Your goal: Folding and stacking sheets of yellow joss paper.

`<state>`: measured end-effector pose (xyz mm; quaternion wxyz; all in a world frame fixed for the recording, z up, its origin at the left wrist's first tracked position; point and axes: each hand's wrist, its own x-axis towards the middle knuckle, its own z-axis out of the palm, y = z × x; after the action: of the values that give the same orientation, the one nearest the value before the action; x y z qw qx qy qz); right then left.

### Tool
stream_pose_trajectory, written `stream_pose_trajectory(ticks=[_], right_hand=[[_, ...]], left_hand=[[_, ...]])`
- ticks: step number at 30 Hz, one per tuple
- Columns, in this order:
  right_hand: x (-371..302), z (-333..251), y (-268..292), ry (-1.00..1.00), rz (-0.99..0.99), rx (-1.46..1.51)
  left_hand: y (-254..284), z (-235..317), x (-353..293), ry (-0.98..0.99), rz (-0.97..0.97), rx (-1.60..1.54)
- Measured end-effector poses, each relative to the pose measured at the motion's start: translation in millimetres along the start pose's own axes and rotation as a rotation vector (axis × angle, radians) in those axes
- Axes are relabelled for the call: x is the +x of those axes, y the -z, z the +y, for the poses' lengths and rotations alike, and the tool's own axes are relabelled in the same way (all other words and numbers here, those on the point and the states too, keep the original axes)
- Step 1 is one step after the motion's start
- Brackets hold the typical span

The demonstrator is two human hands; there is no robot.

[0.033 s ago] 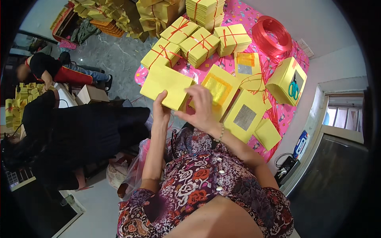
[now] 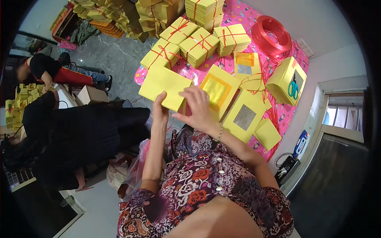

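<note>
A thick stack of yellow paper sheets is held in my left hand, thumb on top and the other fingers hidden beneath. My right hand is at the stack's right edge, fingers bent and thumb apart; whether its fingertips touch the paper I cannot tell. Just right of it lies yellow paper with a gold-foil square on an orange patch. Farther right is yellow paper with a silver-grey square.
Behind are several yellow paper bundles tied with red ribbon, and a red ribbon coil. Green-handled scissors sit in a yellow block at the right. The tablecloth is pink. At the left, a person in black is close by; another is beyond.
The stack and both my hands have shifted slightly to the left. The things on the table stay put.
</note>
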<state>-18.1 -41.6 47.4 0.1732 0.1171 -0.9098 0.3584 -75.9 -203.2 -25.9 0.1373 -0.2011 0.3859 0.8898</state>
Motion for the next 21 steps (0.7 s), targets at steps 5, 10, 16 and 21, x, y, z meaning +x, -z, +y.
stream_pose_trajectory(ticks=[5, 10, 16, 21], right_hand=[[-19, 16, -30, 0.065, -0.215, 0.069], [-39, 33, -35, -0.003, -0.27, 0.03], [-61, 60, -4, -0.163, -0.221, -0.004], [-82, 81, 23, -0.379, -0.178, -0.007]], left_hand=[[48, -21, 26, -0.251, 0.04, 0.273], [70, -42, 46, -0.104, -0.029, 0.269], [80, -50, 76, 0.03, -0.156, 0.305], [70, -53, 97, 0.218, -0.129, 0.255]])
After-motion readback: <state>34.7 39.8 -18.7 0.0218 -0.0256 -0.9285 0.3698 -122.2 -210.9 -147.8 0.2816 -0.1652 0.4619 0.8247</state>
